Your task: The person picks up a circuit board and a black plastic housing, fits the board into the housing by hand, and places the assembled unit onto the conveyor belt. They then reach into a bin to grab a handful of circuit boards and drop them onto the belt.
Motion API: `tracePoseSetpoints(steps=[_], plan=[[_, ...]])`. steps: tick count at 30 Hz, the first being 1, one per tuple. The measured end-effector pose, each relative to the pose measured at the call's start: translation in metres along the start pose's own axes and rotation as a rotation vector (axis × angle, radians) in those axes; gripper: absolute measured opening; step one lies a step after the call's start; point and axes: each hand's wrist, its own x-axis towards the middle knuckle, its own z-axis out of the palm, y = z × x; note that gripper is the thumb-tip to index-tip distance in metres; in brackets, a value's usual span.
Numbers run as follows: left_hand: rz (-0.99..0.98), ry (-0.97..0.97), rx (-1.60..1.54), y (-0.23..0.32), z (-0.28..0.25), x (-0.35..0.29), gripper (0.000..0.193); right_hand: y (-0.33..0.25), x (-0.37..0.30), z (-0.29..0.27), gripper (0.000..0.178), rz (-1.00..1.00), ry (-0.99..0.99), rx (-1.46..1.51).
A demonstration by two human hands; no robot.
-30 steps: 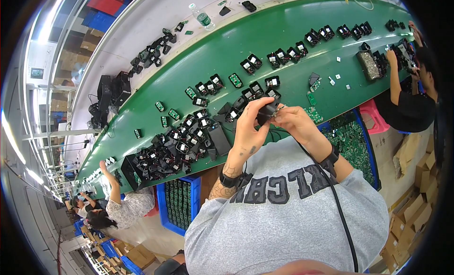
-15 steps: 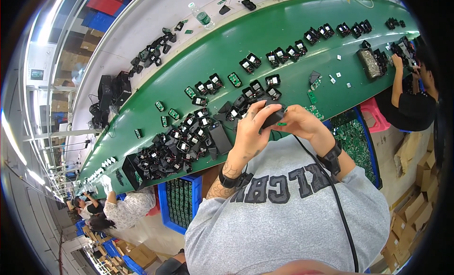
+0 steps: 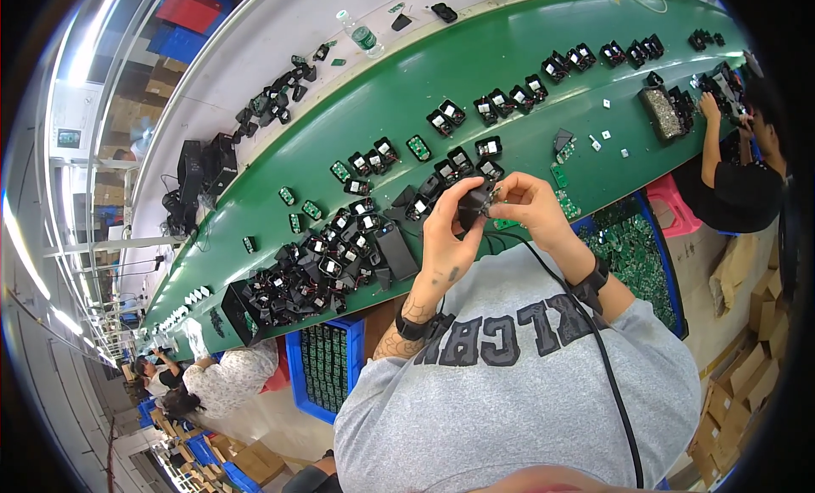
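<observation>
My left hand [image 3: 450, 238] is closed round a small black plastic housing [image 3: 475, 203], held above the near edge of the green bench. The fingers and thumb of my right hand [image 3: 535, 209] pinch at the housing's right side. A small bit shows at those fingertips, too small to name. Just beyond my hands, several open black housings [image 3: 459, 160] with white-labelled parts inside stand on the bench. Left of my left hand, a large heap of similar black housings [image 3: 327, 254] spreads along the near edge, next to a flat dark box [image 3: 395, 249].
Rows of filled housings [image 3: 509, 101] and green circuit boards [image 3: 418, 147] lie on the green bench [image 3: 501, 60]. Blue crates of boards [image 3: 329, 323] stand below it. A co-worker [image 3: 751, 166] sits at the far right by a pink stool [image 3: 673, 209]. A bottle [image 3: 361, 35] stands behind.
The black housing has been turned in my left hand, so its other side shows. My right hand's fingers have bent up and pinch at its right edge.
</observation>
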Motion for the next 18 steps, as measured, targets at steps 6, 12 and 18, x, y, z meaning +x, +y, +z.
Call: tracePoseSetpoints(steps=[6,12,18], plan=[[-0.032,-0.009,0.019,0.004,0.003,0.001,0.055,-0.003,0.001,-0.004,0.025,-0.073,-0.019,-0.096],[-0.201,-0.051,-0.417,0.006,0.002,0.007,0.063,-0.029,-0.004,-0.001,0.032,-0.442,0.005,-0.471],[-0.442,-0.209,-0.685,0.001,-0.005,0.004,0.067,-0.037,0.006,-0.014,0.051,-0.845,-0.278,-0.997]])
